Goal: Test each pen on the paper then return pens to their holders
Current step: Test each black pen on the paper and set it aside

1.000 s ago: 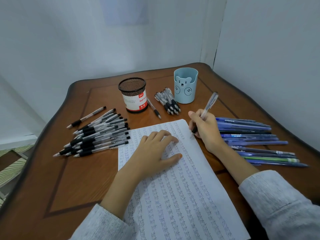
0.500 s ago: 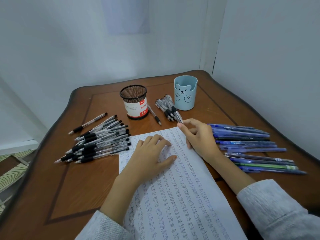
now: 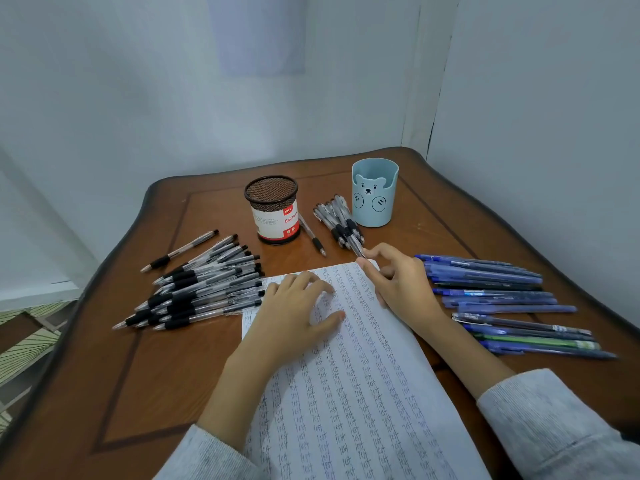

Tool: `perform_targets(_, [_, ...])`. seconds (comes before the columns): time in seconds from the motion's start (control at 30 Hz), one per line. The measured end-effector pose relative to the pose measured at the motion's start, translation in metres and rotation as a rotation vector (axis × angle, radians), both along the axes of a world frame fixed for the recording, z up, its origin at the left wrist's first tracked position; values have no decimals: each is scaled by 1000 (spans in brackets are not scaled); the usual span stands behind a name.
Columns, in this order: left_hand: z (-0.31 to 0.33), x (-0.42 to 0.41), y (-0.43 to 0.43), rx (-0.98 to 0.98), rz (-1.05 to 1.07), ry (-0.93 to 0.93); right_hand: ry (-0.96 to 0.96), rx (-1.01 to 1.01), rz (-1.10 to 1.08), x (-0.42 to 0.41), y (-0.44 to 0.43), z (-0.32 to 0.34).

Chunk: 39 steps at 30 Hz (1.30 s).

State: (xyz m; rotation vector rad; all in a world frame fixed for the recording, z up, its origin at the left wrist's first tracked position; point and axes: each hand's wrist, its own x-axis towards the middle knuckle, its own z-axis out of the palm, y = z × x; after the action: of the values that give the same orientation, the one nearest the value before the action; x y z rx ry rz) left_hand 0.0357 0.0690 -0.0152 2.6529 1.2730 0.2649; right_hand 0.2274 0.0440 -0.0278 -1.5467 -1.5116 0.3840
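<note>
A sheet of paper (image 3: 363, 393) covered with columns of the word "test" lies on the wooden table (image 3: 145, 375). My left hand (image 3: 294, 317) rests flat on the sheet's top left part, fingers spread. At the sheet's top edge, my right hand (image 3: 405, 285) pinches the near end of a clear black-grip pen (image 3: 356, 247) between thumb and forefinger. That pen lies against a small pile of like pens (image 3: 334, 216). Behind stand a black mesh holder (image 3: 273, 209) and a light blue bear cup (image 3: 374, 195); no pens stick out of either.
A big heap of clear black-grip pens (image 3: 201, 289) lies left of the paper. Several blue pens and a green one (image 3: 502, 299) lie in a row on the right. A single pen (image 3: 313, 239) lies beside the mesh holder. Walls enclose the table's far and right sides.
One second ago my right hand held a pen upright on the paper, writing. It has since moved forward and laid the pen down at the small pile by the blue cup.
</note>
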Motion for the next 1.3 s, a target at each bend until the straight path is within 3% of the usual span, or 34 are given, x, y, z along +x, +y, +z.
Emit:
perform_targets(0.13, [2, -5, 3, -28, 30, -6, 50, -17, -24, -1, 0, 2])
perform_targets(0.3, [2, -9, 7, -87, 38, -24, 324, -144, -17, 5, 11, 11])
perform_targets(0.5, [1, -10, 9, -79, 30, -43, 37, -87, -137, 6, 50, 24])
perform_targets(0.73, [-1, -11, 12, -67, 43, -48, -77, -63, -283, -5, 96, 36])
perform_targets(1.0, [-3, -12, 12, -47, 44, -64, -69, -135, -299, -10, 114, 32])
perform_targets(1.3, [-2, -13, 10, -35, 34, -49, -31, -105, -272, -11, 73, 29])
